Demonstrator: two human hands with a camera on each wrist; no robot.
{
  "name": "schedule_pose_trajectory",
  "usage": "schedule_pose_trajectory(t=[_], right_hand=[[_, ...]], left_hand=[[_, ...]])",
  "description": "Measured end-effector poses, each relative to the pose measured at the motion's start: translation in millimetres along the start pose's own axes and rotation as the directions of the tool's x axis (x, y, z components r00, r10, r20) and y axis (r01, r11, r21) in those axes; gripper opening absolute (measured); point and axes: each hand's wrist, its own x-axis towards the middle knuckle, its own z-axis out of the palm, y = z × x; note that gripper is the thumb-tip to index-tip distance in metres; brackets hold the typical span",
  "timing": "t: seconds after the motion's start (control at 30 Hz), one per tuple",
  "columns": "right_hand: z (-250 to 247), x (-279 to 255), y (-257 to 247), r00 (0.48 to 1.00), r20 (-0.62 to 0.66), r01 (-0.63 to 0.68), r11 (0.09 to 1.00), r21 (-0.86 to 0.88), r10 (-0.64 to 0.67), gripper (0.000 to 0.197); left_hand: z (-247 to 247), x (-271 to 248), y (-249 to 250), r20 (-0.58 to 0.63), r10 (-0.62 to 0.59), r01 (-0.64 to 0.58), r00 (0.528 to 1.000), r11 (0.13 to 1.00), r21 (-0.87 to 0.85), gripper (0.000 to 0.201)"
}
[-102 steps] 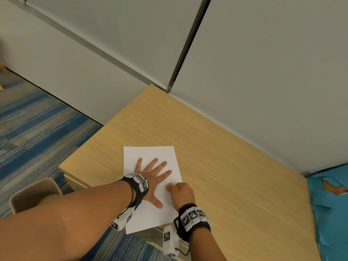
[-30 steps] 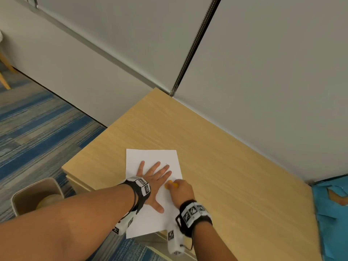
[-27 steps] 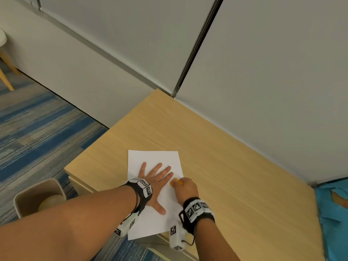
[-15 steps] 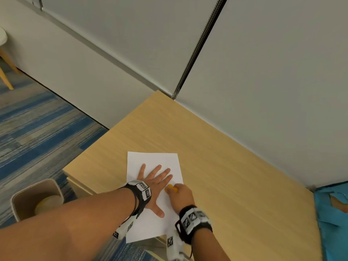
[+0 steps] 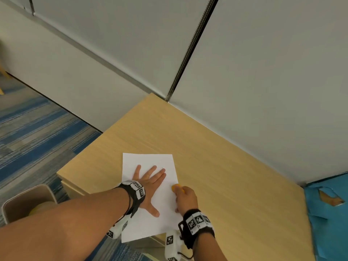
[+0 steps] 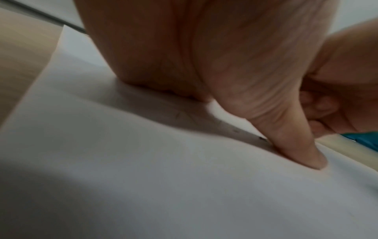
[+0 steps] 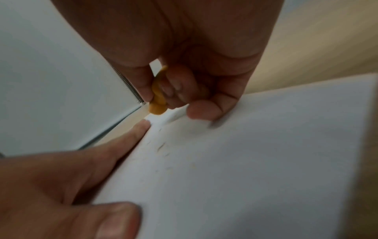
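Near the front left corner of the desktop [image 5: 235, 176], the white sheet of paper [image 5: 150, 161] lies overhanging the near edge, pinned by the left hand [image 5: 148, 187], palm down, fingers spread flat. The right hand [image 5: 185, 199] pinches a small orange eraser [image 5: 176, 186] between thumb and curled fingers at the sheet's right edge. Short, light strokes away from the pinning hand should lift the faint marks [image 7: 161, 147] without buckling the paper.

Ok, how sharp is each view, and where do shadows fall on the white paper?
Head view: evenly lit and fairly sharp, no glare. Left wrist view: soft, with a dark shadow over the near lower-left of the white sheet of paper under the left hand. Right wrist view: the small orange piece pinched by the right hand is clearest; the foreground blurs.
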Motion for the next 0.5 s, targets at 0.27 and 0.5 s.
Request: schedule_pose_trajectory(t=[0.27, 0.5], right_hand=[[-22, -34, 36, 0.998, 0.068, -0.016, 0.967, 0.254, -0.001, 0.039], [-11, -51, 45, 0.991, 0.128, -0.064, 0.945, 0.319, 0.023, 0.027]], left_hand=[[-19, -5, -11, 0.097, 0.237, -0.253, 0.967, 0.945, 0.206, 0.142], [-22, -28, -37, -0.005, -0.019, 0.019, 1.0, 1.0, -0.019, 0.114]])
